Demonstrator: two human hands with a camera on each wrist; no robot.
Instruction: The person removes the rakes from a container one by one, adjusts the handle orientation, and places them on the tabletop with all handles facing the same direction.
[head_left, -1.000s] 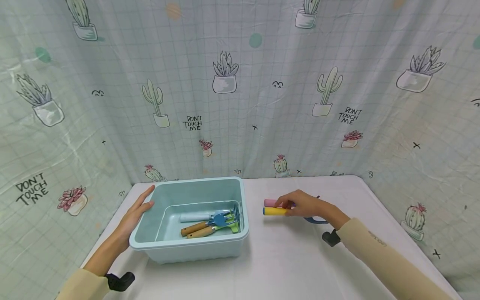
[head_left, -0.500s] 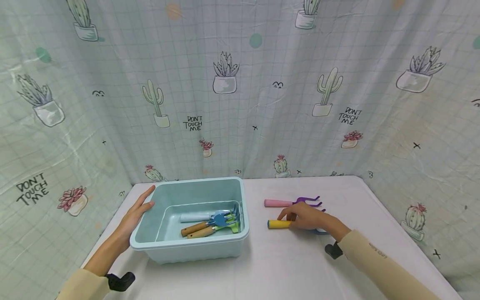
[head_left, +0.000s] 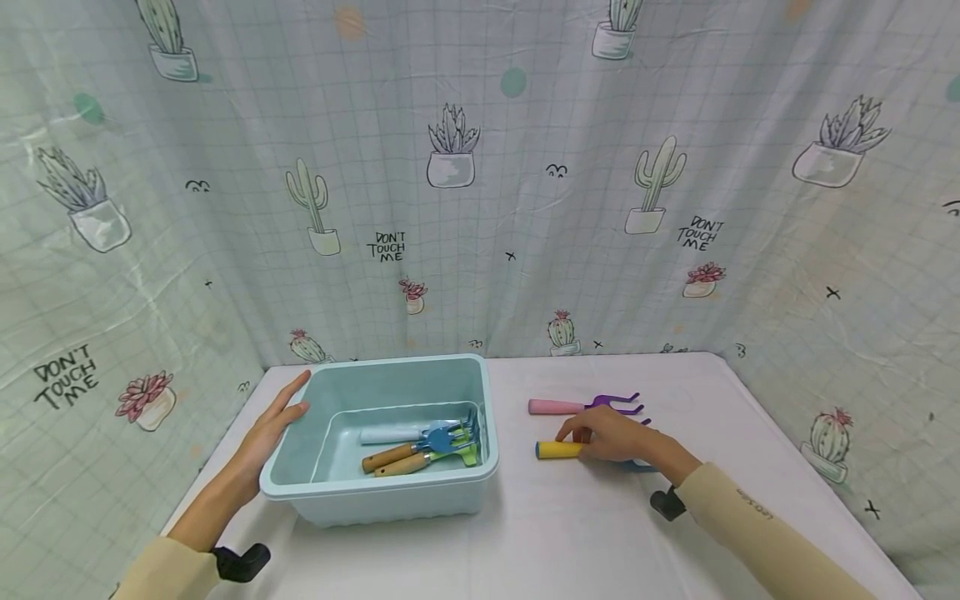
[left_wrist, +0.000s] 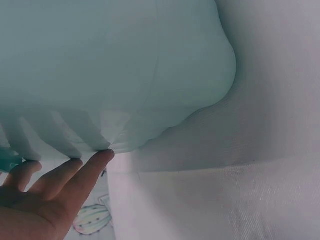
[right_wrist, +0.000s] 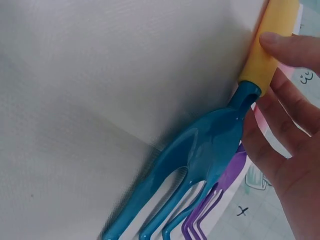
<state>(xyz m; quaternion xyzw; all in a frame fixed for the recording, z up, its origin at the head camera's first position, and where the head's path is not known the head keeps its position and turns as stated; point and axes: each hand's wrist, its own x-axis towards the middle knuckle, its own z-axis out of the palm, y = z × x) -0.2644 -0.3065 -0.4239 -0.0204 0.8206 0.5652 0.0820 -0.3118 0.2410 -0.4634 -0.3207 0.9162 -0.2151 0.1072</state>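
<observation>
My right hand (head_left: 611,435) holds the yellow handle of a blue garden hand fork (right_wrist: 210,135), thumb on one side and fingers on the other. The fork lies low over the white table, tines pointing right in the head view. Just behind it rests a second hand fork (head_left: 557,407) with a pink handle and purple tines. My left hand (head_left: 262,437) is at the left end of a light blue plastic tub (head_left: 390,498). Its straight fingers (left_wrist: 75,182) touch the outer wall, and its thumb lies at the rim.
Several small garden tools lie in the tub, among them a white-handled rake (head_left: 392,434) and a wooden-handled tool with a green head (head_left: 403,465). A cactus-print curtain (head_left: 480,275) stands around the back and sides of the white table (head_left: 555,533).
My right hand has drawn the yellow-handled fork toward the front of the table, apart from the pink-handled one, which now shows fully. The left hand and the tub have stayed put.
</observation>
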